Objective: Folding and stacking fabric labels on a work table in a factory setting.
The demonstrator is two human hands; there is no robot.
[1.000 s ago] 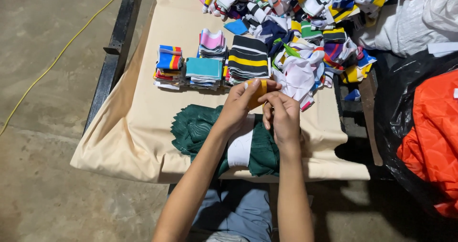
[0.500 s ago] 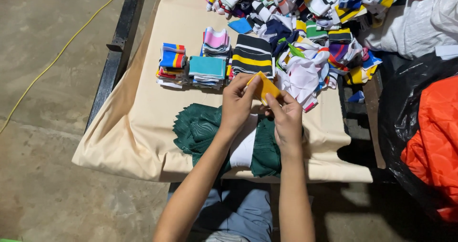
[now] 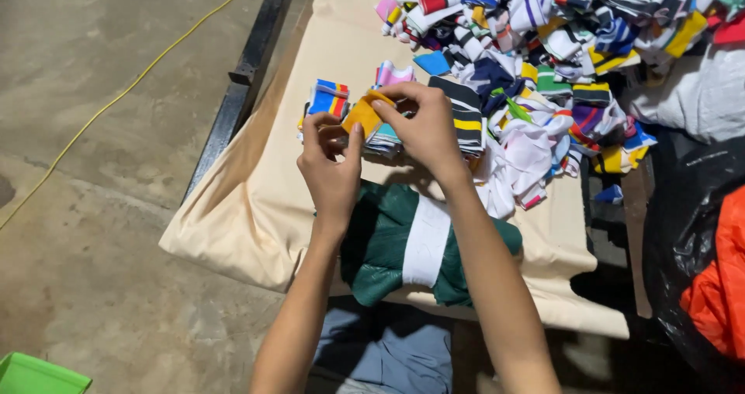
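Hands meet above the table's near half, both pinching one small yellow fabric strip [image 3: 365, 113]. The left hand [image 3: 330, 169] grips its lower end between thumb and fingers, while the right hand [image 3: 423, 126] curls over the upper end, fingertips closed on the cloth. The strip hangs tilted between them, held in the air just over a short row of sorted stacks.

Under the strip sits a teal stack [image 3: 384, 139], partly hidden by the fingers. Left of it is a red, blue and yellow striped stack [image 3: 330, 99], and behind it a pink and white stack [image 3: 393, 74]. To the right stands a black stack with yellow stripes [image 3: 467, 118].

Nearer the person, below the wrists, lies a dark green garment with a broad white band [image 3: 423, 246], resting on the cream cloth [image 3: 248, 208] that covers the table. Across the far right of the table spreads a jumbled heap of multicoloured striped fabric pieces [image 3: 559, 45]. Beside the table on the right is a black plastic bag [image 3: 691, 208] with something orange [image 3: 718, 301] in it. A yellow cable [image 3: 116, 103] runs over the concrete floor on the left.
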